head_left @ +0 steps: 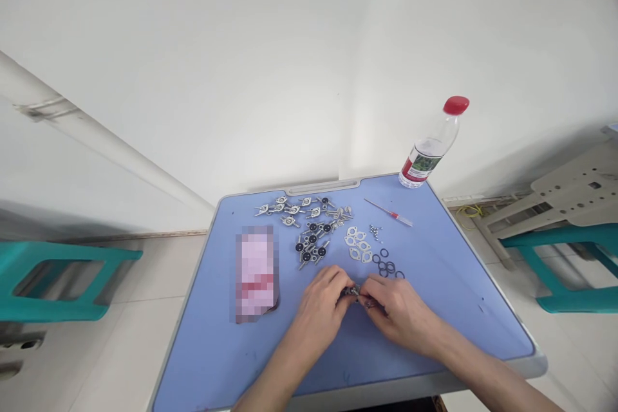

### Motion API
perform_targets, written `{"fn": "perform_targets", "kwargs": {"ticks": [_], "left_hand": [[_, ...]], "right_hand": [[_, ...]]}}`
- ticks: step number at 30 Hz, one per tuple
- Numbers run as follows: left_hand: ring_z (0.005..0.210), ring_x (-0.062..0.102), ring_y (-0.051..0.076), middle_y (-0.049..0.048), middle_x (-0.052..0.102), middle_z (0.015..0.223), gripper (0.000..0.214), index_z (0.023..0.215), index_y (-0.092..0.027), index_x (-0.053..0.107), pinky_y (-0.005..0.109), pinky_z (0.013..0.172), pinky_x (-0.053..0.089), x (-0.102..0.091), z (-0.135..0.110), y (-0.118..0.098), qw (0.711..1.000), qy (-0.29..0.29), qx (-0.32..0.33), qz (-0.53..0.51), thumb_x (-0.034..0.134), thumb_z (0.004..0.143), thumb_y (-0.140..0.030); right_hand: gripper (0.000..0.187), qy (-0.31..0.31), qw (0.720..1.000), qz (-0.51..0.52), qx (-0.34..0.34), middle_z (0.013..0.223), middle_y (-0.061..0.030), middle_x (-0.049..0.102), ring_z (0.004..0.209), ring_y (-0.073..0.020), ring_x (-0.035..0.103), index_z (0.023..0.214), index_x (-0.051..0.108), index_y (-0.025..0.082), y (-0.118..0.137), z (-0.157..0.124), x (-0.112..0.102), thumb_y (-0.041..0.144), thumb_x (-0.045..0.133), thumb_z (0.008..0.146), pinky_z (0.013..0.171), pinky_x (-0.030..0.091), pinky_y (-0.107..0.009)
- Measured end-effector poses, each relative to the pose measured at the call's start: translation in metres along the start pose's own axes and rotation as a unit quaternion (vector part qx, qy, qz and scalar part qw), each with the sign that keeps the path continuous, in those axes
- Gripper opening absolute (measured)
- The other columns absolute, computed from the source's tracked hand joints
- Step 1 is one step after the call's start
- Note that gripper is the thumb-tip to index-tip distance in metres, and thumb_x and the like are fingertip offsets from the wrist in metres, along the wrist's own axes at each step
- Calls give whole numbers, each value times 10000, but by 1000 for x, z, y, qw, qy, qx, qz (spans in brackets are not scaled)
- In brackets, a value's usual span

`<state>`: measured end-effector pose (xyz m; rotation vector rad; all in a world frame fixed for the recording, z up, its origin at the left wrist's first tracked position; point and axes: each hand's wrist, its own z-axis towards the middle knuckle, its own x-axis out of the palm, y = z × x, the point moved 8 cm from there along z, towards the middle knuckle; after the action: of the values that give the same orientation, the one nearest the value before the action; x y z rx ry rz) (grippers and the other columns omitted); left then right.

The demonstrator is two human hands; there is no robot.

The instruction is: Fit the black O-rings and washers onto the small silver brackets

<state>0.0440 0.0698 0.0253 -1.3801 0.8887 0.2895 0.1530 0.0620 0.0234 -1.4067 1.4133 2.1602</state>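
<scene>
Close together near the middle of the blue table, my left hand [324, 299] and my right hand [398, 309] both pinch a small metal fitting [355, 290]. Fingers hide most of it. Just beyond my right hand lie several black rubber rings [389, 267]. Behind those are flat oval metal plates [358, 244] with holes, and a scatter of tiny screws [375, 232]. Past my left hand rests a group of metal fittings with black round faces [313, 239]. More fittings with pale oval flanges [290, 208] lie toward the back.
A screwdriver [389, 213] with a clear and red handle lies at the back right. A water bottle [427, 148] with a red cap stands at the far edge. On the left is a blurred pink item [257, 273]. Green stools [62, 277] flank the table [207, 347]; a wall rises behind.
</scene>
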Motion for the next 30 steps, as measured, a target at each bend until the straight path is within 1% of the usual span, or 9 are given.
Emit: {"fn": "perform_targets", "kwargs": {"ticks": [4, 7, 11, 13, 16, 21, 27, 30], "left_hand": [[894, 538, 182, -1, 575, 908, 154, 845, -196, 547, 297, 770, 422, 1, 0, 1, 1000, 2, -3, 4, 547, 852, -42], [888, 542, 183, -3, 577, 909, 144, 852, -198, 558, 300, 766, 427, 0, 0, 1, 1000, 4, -8, 11, 559, 853, -53], [898, 551, 182, 3, 578, 944, 126, 875, -199, 570, 307, 778, 441, -1, -1, 0, 1000, 4, -5, 13, 576, 858, -74], [911, 554, 182, 8, 576, 964, 132, 887, -197, 571, 314, 794, 448, -1, -1, 0, 1000, 0, -2, 12, 575, 860, -68], [913, 558, 183, 9, 574, 960, 150, 900, -198, 569, 323, 798, 457, 0, -2, 0, 1000, -2, -2, 12, 573, 860, -54], [907, 565, 191, 17, 572, 948, 170, 906, -185, 552, 340, 791, 477, 2, -4, 1, 999, -11, 0, 36, 569, 854, -24], [910, 555, 215, 32, 584, 980, 170, 929, -184, 555, 378, 786, 481, 0, -3, -4, 994, -25, 32, 97, 575, 856, -32], [929, 547, 217, 24, 596, 996, 174, 920, -190, 560, 391, 804, 474, -3, -3, -7, 994, -24, 46, 100, 602, 845, -39]], "right_hand": [[110, 22, 1000, 9, -9, 763, -9, 586, 613, -128, 523, 848, 536, 182, 3, -1, 2, 126, 460, 903, 561, 324, -246], [72, 39, 999, 21, 0, 786, 4, 608, 623, -126, 538, 916, 553, 196, -3, -3, -2, 140, 516, 891, 579, 345, -241], [214, 5, 999, 11, 53, 775, 14, 619, 620, -132, 557, 1073, 543, 205, -23, -4, -9, 117, 523, 878, 580, 351, -243], [208, -3, 999, -14, 52, 792, 4, 621, 627, -140, 563, 1049, 553, 204, -26, -4, -8, 103, 495, 877, 568, 334, -252], [181, -5, 999, -39, 33, 817, -9, 618, 624, -145, 563, 964, 556, 200, -24, -4, -2, 87, 451, 870, 540, 298, -261], [162, -14, 999, -32, 33, 756, 4, 597, 580, -133, 539, 851, 522, 197, -19, -4, 2, 56, 445, 828, 521, 270, -264], [163, -4, 999, -21, 41, 744, 8, 594, 578, -126, 538, 828, 511, 201, -17, -3, 3, 51, 450, 828, 525, 275, -257], [173, 0, 999, -22, 45, 745, 5, 598, 579, -124, 542, 829, 511, 202, -17, -3, 3, 42, 444, 820, 524, 276, -251]]}}
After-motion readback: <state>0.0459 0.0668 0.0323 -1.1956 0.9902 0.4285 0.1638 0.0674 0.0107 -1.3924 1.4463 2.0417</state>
